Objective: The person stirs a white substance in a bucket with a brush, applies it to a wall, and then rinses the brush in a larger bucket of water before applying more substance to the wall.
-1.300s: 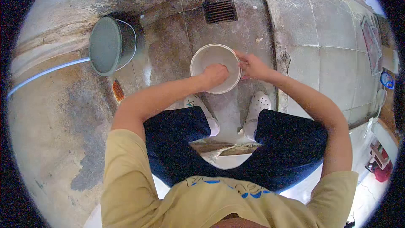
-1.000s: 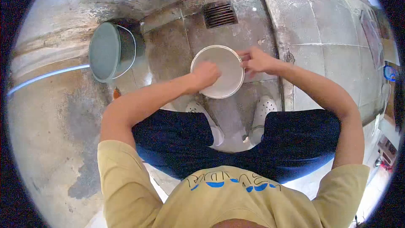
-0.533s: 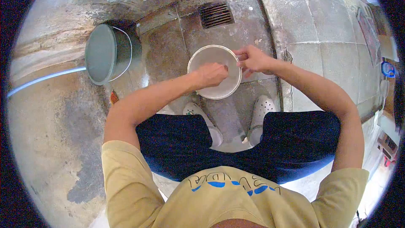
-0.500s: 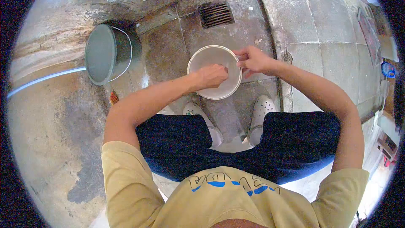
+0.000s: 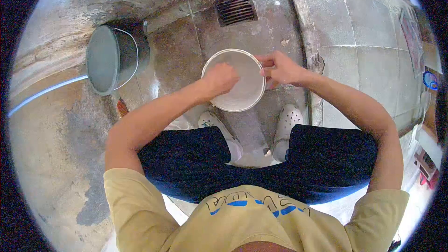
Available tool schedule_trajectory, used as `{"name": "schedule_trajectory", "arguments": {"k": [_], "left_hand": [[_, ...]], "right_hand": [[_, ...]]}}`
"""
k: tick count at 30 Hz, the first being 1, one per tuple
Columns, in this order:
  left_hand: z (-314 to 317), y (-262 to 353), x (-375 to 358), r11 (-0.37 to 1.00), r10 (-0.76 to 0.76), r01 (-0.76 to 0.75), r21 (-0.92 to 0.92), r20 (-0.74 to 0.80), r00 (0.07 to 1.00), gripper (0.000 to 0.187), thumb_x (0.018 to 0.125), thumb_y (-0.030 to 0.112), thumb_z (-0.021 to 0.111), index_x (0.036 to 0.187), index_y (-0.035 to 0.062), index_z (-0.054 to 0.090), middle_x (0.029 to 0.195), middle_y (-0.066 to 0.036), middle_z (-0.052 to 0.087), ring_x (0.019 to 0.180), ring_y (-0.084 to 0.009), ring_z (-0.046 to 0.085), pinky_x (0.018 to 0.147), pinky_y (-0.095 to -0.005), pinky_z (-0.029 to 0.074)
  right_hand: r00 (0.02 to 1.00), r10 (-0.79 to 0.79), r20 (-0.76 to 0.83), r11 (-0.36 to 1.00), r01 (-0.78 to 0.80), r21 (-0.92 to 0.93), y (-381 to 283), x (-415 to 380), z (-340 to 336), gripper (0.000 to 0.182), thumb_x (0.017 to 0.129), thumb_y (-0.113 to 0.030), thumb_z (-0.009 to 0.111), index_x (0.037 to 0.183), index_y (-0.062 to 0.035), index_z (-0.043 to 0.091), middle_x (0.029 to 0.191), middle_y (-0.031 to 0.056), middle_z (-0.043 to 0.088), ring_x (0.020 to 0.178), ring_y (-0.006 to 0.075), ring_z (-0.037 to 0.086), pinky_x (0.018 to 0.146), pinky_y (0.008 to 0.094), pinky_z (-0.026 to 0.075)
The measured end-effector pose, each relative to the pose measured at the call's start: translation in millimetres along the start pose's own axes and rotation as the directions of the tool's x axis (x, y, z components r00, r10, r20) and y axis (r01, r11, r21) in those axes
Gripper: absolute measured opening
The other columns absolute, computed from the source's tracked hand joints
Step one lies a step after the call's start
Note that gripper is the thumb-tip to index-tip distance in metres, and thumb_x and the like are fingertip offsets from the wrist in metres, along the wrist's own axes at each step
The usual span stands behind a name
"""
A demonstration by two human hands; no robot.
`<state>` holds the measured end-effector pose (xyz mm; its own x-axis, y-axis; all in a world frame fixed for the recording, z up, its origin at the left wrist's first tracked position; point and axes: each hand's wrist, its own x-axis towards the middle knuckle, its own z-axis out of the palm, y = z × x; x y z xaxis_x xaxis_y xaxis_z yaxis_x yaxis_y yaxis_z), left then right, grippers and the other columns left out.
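A round white bowl point(image 5: 242, 88) sits on the wet floor in front of my feet. Inside it, near the left side, my left hand point(image 5: 220, 77) is closed and pressed against the bowl's inner surface; whether it holds something I cannot tell. My right hand point(image 5: 278, 69) grips the bowl's right rim with fingers curled over the edge.
A grey metal bucket point(image 5: 108, 59) stands at the left. A floor drain grate point(image 5: 235, 9) lies beyond the bowl. A thin pale hose point(image 5: 44, 92) runs along the left floor. My white clogs point(image 5: 285, 123) rest just below the bowl. Paler tiles spread to the right.
My left hand has slid from the bowl's middle toward its upper left, rubbing inside. My right hand stays on the rim. The view has shifted slightly.
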<state>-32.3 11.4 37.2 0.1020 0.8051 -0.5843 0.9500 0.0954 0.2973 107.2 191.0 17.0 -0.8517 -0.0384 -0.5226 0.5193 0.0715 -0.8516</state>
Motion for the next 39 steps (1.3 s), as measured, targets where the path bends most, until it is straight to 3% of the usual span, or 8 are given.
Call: {"name": "schedule_trajectory", "arguments": {"k": [6, 8, 12, 18, 20, 26, 33, 39], "left_hand": [[8, 8, 8, 1.0, 0.003, 0.0, 0.02, -0.154, 0.988, 0.011, 0.072, 0.007, 0.058, 0.07, 0.0013, 0.067, 0.075, -0.019, 0.066, 0.071, -0.036, 0.066, 0.062, -0.0441, 0.055], [18, 6, 14, 0.996, 0.075, -0.079, -0.028, -0.123, 0.99, 0.023, 0.076, 0.004, 0.054, 0.095, -0.0058, 0.061, 0.078, -0.024, 0.064, 0.072, -0.0383, 0.065, 0.063, -0.0466, 0.055], [24, 16, 15, 0.993, 0.096, -0.099, -0.06, -0.054, 0.994, 0.028, 0.075, 0.005, 0.055, 0.099, -0.0077, 0.058, 0.079, -0.026, 0.064, 0.07, -0.0393, 0.065, 0.061, -0.0464, 0.054], [19, 11, 9, 0.97, 0.232, -0.239, 0.036, 0.139, 0.963, 0.015, 0.069, 0.005, 0.06, 0.08, -0.0036, 0.065, 0.077, -0.023, 0.065, 0.07, -0.0395, 0.065, 0.059, -0.0465, 0.054], [18, 7, 1, 0.973, 0.227, -0.228, 0.045, 0.019, 0.974, 0.008, 0.068, 0.006, 0.061, 0.071, -0.0007, 0.066, 0.077, -0.02, 0.066, 0.07, -0.0379, 0.066, 0.059, -0.0478, 0.053], [13, -3, 4, 0.997, 0.066, -0.063, 0.037, -0.112, 0.991, 0.009, 0.07, 0.007, 0.062, 0.072, 0.0007, 0.067, 0.073, -0.02, 0.066, 0.068, -0.0355, 0.066, 0.06, -0.0447, 0.055], [5, 6, 14, 0.996, 0.079, -0.072, 0.058, -0.14, 0.987, 0.009, 0.071, 0.004, 0.059, 0.073, -0.0018, 0.065, 0.072, -0.02, 0.064, 0.069, -0.0358, 0.066, 0.06, -0.0447, 0.055], [17, 16, 22, 0.994, 0.1, -0.097, 0.046, -0.067, 0.993, 0.027, 0.076, 0.003, 0.055, 0.102, -0.0072, 0.056, 0.081, -0.025, 0.063, 0.073, -0.0383, 0.066, 0.06, -0.0475, 0.054]], "right_hand": [[0.998, 0.05, 0.028, 0.998, -0.051, 0.033, -8, -1, -2, 0.049, 0.081, -0.008, 0.061, 0.129, -0.0077, 0.052, 0.09, 0.0155, 0.069, 0.067, 0.0209, 0.066, 0.051, 0.0359, 0.057], [0.997, 0.078, 0.018, 0.996, -0.078, -0.038, -10, -2, -2, 0.049, 0.081, -0.008, 0.062, 0.13, -0.0082, 0.052, 0.091, 0.0156, 0.069, 0.065, 0.0207, 0.066, 0.048, 0.0352, 0.057], [0.999, 0.049, 0.005, 0.999, -0.049, -0.022, -9, -4, -2, 0.049, 0.082, -0.008, 0.061, 0.13, -0.0089, 0.052, 0.093, 0.0157, 0.069, 0.064, 0.0203, 0.065, 0.049, 0.0341, 0.057], [0.99, 0.132, 0.049, 0.988, -0.127, -0.086, -17, -9, -2, 0.052, 0.088, -0.008, 0.054, 0.138, -0.0136, 0.043, 0.105, 0.0119, 0.064, 0.081, 0.0213, 0.064, 0.052, 0.0338, 0.057], [0.998, 0.066, -0.017, 0.998, -0.066, -0.002, -10, -7, 0, 0.049, 0.083, -0.009, 0.062, 0.131, -0.0086, 0.051, 0.096, 0.0152, 0.068, 0.065, 0.0218, 0.066, 0.048, 0.035, 0.058], [0.992, 0.122, 0.013, 0.991, -0.121, -0.057, -9, -1, -1, 0.046, 0.083, -0.008, 0.061, 0.129, -0.0099, 0.054, 0.095, 0.0135, 0.067, 0.067, 0.0224, 0.065, 0.047, 0.0362, 0.058], [0.998, 0.057, 0.027, 0.998, -0.056, -0.018, -14, -9, -1, 0.045, 0.084, -0.008, 0.059, 0.129, -0.0133, 0.054, 0.095, 0.0112, 0.067, 0.064, 0.018, 0.062, 0.045, 0.0356, 0.056], [1.0, 0.024, 0.019, 1.0, -0.024, -0.015, -1, -4, -2, 0.047, 0.084, -0.011, 0.061, 0.13, -0.0124, 0.052, 0.094, 0.0115, 0.066, 0.064, 0.0178, 0.061, 0.045, 0.0343, 0.056]]}}
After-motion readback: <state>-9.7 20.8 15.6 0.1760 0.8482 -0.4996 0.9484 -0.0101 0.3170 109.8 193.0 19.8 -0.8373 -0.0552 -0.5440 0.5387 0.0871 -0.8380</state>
